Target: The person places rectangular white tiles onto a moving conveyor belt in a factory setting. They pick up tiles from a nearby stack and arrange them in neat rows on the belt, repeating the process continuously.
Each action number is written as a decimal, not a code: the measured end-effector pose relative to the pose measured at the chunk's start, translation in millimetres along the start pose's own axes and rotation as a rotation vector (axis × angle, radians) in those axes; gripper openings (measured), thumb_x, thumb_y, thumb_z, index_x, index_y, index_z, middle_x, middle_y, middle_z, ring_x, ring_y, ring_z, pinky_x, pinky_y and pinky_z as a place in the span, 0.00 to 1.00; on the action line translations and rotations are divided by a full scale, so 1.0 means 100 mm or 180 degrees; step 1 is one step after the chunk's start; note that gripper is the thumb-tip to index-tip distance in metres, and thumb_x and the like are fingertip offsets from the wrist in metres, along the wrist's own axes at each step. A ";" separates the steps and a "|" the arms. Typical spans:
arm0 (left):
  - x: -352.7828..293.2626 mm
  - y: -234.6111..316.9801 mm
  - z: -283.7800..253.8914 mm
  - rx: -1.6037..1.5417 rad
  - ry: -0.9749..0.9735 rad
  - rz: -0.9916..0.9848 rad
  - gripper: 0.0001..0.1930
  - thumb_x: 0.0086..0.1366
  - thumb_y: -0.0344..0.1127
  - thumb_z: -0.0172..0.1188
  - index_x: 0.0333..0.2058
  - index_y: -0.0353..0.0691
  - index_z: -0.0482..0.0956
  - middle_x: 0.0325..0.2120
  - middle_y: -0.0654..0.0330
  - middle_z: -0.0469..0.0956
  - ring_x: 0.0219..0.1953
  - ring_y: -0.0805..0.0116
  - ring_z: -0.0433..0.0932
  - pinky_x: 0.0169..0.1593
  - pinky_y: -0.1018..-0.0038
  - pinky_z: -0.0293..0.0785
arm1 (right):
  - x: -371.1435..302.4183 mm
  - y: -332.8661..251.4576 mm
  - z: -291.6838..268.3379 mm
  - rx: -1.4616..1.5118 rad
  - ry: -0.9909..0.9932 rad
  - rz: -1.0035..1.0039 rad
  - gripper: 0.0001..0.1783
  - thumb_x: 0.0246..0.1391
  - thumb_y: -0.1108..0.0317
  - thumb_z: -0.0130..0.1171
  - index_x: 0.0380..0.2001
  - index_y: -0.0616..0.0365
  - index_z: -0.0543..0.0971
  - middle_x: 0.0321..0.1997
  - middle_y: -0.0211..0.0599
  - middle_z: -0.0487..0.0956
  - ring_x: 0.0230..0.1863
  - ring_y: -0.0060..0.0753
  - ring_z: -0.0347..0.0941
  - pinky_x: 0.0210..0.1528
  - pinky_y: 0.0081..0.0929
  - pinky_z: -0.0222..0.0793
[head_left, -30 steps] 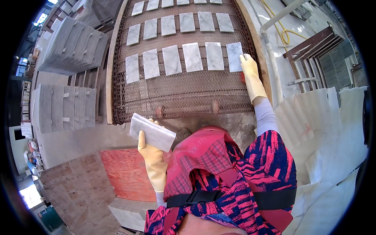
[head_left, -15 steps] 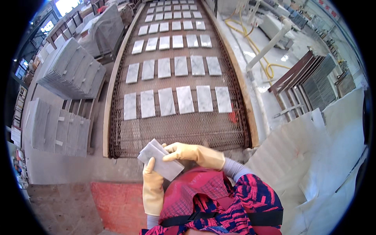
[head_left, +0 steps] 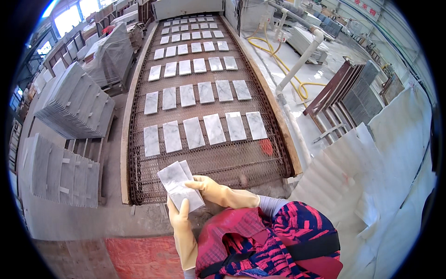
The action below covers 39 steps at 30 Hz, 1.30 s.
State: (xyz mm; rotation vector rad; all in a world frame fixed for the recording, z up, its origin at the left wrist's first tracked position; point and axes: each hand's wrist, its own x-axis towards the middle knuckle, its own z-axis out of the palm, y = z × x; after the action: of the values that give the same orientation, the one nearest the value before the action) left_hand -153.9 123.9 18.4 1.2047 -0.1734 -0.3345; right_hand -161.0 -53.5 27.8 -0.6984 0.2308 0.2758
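Observation:
Between my gloved hands are at least two grey-veined white marble tiles (head_left: 176, 182), stacked and slightly fanned, held just in front of the belt's near end. My left hand (head_left: 180, 216), in a cream rubber glove, grips them from below with its thumb across the face. At their right edge, my right hand (head_left: 209, 189), gloved alike, pinches the tiles with thumb and fingers. Beyond lies a mesh conveyor belt (head_left: 223, 162) with several rows of similar tiles; the closest row includes a marble tile (head_left: 193, 132) near the middle.
Wooden side rails (head_left: 284, 139) border the belt. On the left stand stacks of grey slabs (head_left: 76, 102) on pallets. To the right are a white pipe (head_left: 299, 60), a yellow hose (head_left: 274, 53), a metal rack (head_left: 337, 93) and pale sheeting (head_left: 334, 186). A red board (head_left: 144, 255) lies lower left.
The view has tilted up, so the belt and its rows sit lower in the picture. Both hands still hold the tiles, which are turned more upright, with the left thumb lower on the face.

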 end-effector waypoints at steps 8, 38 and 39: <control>0.01 0.07 -0.24 -0.0380 0.0259 0.0071 0.30 0.66 0.33 0.60 0.65 0.27 0.69 0.59 0.48 0.75 0.59 0.57 0.77 0.64 0.62 0.73 | -0.05 0.04 0.14 -0.0209 0.0307 0.0170 0.22 0.65 0.56 0.67 0.55 0.57 0.81 0.51 0.34 0.86 0.48 0.28 0.83 0.52 0.32 0.78; 0.78 -0.78 -1.69 -0.1181 0.1507 -0.1068 0.18 0.61 0.25 0.66 0.51 0.33 0.82 0.45 0.51 0.86 0.45 0.57 0.86 0.52 0.62 0.83 | -0.16 0.33 -0.60 -0.1692 0.1523 0.0442 0.20 0.71 0.62 0.59 0.59 0.62 0.76 0.53 0.37 0.85 0.50 0.30 0.83 0.55 0.32 0.76; 0.81 -0.81 -1.75 -0.1213 0.1410 -0.1058 0.17 0.62 0.25 0.66 0.50 0.34 0.83 0.44 0.51 0.87 0.45 0.58 0.87 0.52 0.62 0.83 | -0.14 0.34 -0.56 -0.1634 0.1463 0.0405 0.19 0.71 0.61 0.59 0.59 0.61 0.76 0.52 0.36 0.85 0.49 0.29 0.83 0.54 0.31 0.76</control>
State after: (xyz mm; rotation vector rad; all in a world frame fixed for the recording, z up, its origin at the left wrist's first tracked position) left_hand -37.0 224.4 -123.0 0.8981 0.4619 -0.3611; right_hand -192.1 -67.6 -29.6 -1.2576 0.6582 0.2964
